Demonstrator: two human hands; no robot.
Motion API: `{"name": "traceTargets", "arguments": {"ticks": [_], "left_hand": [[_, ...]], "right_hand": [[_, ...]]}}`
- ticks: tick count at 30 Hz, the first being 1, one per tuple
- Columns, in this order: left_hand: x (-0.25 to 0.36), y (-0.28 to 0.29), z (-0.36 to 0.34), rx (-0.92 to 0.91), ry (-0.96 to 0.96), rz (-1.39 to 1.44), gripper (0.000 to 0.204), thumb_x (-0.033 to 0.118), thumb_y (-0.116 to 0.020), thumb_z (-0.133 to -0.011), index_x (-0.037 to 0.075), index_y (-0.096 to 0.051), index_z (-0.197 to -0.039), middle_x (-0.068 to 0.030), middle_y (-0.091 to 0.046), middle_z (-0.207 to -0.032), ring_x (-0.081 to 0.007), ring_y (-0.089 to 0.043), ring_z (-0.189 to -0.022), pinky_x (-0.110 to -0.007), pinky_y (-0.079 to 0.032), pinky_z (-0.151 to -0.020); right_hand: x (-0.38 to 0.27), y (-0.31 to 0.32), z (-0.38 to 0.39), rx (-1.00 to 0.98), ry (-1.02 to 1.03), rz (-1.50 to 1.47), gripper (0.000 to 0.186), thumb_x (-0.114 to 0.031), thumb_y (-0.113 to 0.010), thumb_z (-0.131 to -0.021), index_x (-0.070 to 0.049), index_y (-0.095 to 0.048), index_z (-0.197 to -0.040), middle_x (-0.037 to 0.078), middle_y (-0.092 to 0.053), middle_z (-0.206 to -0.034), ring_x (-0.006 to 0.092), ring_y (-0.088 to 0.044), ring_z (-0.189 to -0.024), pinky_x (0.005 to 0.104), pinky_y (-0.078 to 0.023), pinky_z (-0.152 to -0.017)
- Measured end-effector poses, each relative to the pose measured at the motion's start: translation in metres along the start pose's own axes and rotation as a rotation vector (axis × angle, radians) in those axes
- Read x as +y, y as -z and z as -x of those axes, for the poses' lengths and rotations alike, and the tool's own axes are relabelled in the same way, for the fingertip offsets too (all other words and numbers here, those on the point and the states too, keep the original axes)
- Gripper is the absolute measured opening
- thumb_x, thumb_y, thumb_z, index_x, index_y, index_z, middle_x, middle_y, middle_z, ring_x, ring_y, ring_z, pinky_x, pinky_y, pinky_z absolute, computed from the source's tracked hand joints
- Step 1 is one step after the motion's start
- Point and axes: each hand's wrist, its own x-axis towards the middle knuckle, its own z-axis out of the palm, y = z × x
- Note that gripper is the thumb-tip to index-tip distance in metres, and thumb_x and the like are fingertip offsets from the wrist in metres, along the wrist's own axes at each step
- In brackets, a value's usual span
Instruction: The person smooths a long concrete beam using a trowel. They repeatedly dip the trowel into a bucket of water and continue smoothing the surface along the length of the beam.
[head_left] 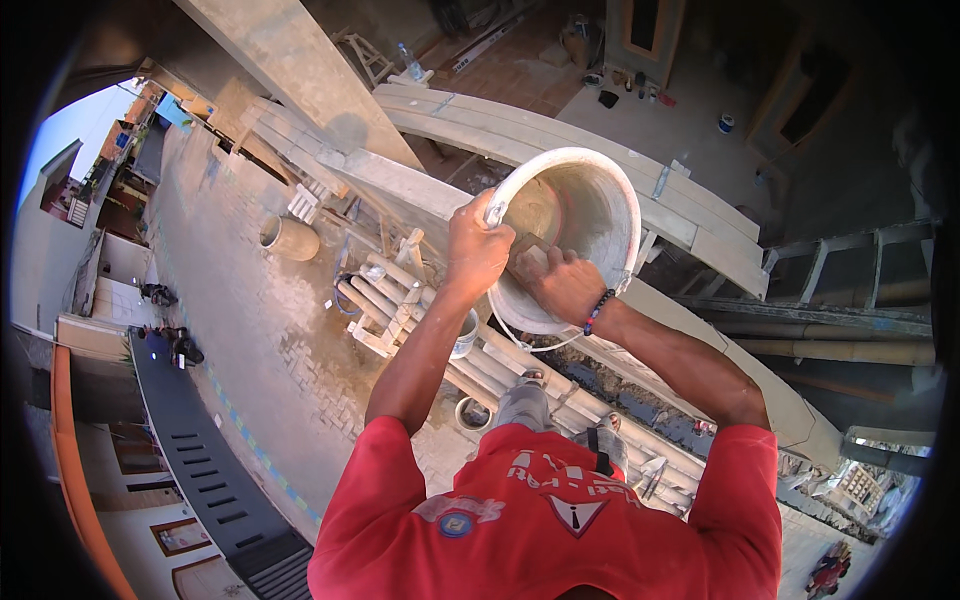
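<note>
A cement-smeared bucket [612, 215] is tipped on its side in front of me, its mouth facing my hands. Dried grey-tan residue coats its inner wall, and a thin wire handle [530, 346] hangs below the rim. My left hand [478, 248] is closed around the left side of the rim. Reaching into the mouth, my right hand [568, 290] is closed on a small flat brownish piece [528, 254]. Its kind cannot be made out, as my fingers cover part of it. A beaded bracelet [598, 312] circles my right wrist.
Bamboo poles [490, 370] form a platform under my feet. A concrete beam [560, 135] runs behind the bucket, near a slanted pillar [310, 75]. Below stand a white pail [466, 335] and a tan drum [290, 238]. A ladder [850, 270] lies at the right.
</note>
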Motion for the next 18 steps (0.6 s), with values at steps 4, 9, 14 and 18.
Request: {"name": "traceTargets", "arguments": {"ticks": [4,9,14,18], "left_hand": [[-0.005,-0.005,-0.008,-0.025,0.019,-0.1,0.04,-0.004,-0.05,-0.069,-0.003,-0.062,-0.108,-0.017,-0.063,-0.076,-0.0171,-0.057,-0.065,-0.032,-0.048,-0.064],[0.004,-0.006,-0.011,-0.021,0.022,-0.115,0.04,-0.002,-0.051,-0.069,-0.003,-0.062,-0.107,-0.0202,-0.064,-0.078,-0.0239,-0.059,-0.064,-0.034,-0.048,-0.066],[-0.006,-0.015,-0.016,-0.078,-0.028,-0.158,0.038,-0.002,-0.05,-0.07,-0.004,-0.061,-0.106,-0.0186,-0.063,-0.08,-0.0266,-0.059,-0.069,-0.033,-0.047,-0.065],[-0.003,-0.024,-0.014,-0.068,-0.077,-0.117,0.034,-0.003,-0.05,-0.071,-0.003,-0.062,-0.103,-0.0073,-0.061,-0.074,-0.0097,-0.051,-0.065,-0.027,-0.044,-0.059]], "right_hand": [[0.024,0.009,0.007,-0.198,-0.053,0.045,0.034,-0.02,-0.056,-0.083,-0.006,-0.057,-0.114,0.023,-0.058,-0.104,0.0371,-0.066,-0.077,0.0441,-0.055,-0.062],[0.056,0.054,0.003,-0.161,-0.173,-0.027,0.038,-0.023,-0.059,-0.081,-0.01,-0.059,-0.117,0.018,-0.059,-0.092,0.0333,-0.064,-0.075,0.0408,-0.055,-0.06],[0.065,0.045,-0.015,0.066,0.066,0.08,0.038,-0.021,-0.058,-0.083,-0.013,-0.058,-0.12,0.018,-0.057,-0.092,0.0326,-0.062,-0.076,0.0398,-0.054,-0.057],[0.071,0.02,-0.01,0.081,0.033,0.234,0.039,-0.021,-0.056,-0.085,-0.015,-0.055,-0.123,0.019,-0.056,-0.093,0.0335,-0.062,-0.082,0.0402,-0.054,-0.056]]}}
